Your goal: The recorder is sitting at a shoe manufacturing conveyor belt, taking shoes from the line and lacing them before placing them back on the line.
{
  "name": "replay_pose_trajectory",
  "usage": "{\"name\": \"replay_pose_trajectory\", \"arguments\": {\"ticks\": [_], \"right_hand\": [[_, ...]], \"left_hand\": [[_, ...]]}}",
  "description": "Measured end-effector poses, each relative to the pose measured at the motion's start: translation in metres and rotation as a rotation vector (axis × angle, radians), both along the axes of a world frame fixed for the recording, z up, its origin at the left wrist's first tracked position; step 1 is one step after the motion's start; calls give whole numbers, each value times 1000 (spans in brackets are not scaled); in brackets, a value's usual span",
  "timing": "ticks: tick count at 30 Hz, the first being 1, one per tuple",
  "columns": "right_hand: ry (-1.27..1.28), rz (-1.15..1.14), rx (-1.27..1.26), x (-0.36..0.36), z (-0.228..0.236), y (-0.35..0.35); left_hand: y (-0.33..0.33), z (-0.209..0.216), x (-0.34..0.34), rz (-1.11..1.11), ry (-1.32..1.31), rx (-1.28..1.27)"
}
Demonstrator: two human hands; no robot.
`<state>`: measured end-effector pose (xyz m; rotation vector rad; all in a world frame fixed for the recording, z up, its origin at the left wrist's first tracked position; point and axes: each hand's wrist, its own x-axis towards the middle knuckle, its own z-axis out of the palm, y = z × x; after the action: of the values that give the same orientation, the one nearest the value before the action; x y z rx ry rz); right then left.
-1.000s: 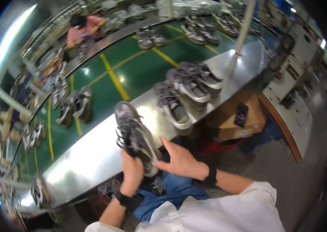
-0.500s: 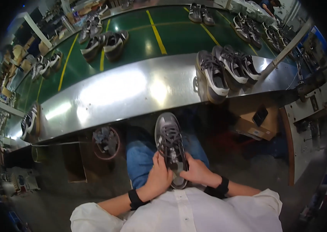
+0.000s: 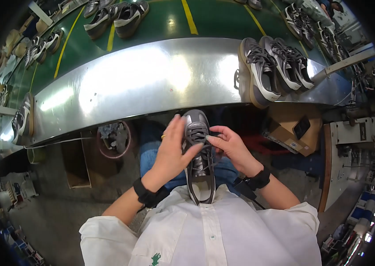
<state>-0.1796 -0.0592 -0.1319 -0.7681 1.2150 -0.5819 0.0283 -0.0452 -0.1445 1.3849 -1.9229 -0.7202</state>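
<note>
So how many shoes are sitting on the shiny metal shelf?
4: three grey shoes bunched at its right end, one shoe at its far left. Others could be hidden.

White rolled-sleeve shirt, black wristbands, gold ring
</note>
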Motion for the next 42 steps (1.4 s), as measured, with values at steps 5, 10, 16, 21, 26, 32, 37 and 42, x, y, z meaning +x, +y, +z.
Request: {"name": "replay_pose_trajectory", "arguments": {"ticks": [5, 10, 16, 21, 26, 32, 37, 42], "right_hand": [[-49, 287, -225, -32, 29, 33], [382, 129, -91, -48, -12, 41], [438, 357, -493, 18, 6, -24], [444, 522, -501, 22, 5, -36], [-97, 116, -51, 4, -25, -21], [156, 97, -293, -1, -10, -4], [385, 450, -474, 21, 11, -22], [-99, 139, 3, -10, -8, -8]], "left_hand": [[38, 2, 37, -214, 223, 304], [42, 5, 41, 170, 455, 494], [-16, 13, -6, 34, -38, 335], [-19, -1, -9, 8, -26, 387], [-11, -27, 14, 24, 482, 780], [0, 1, 13, 211, 482, 820], [-10, 13, -1, -6, 129, 617], [9, -17, 29, 11, 751, 860]]}}
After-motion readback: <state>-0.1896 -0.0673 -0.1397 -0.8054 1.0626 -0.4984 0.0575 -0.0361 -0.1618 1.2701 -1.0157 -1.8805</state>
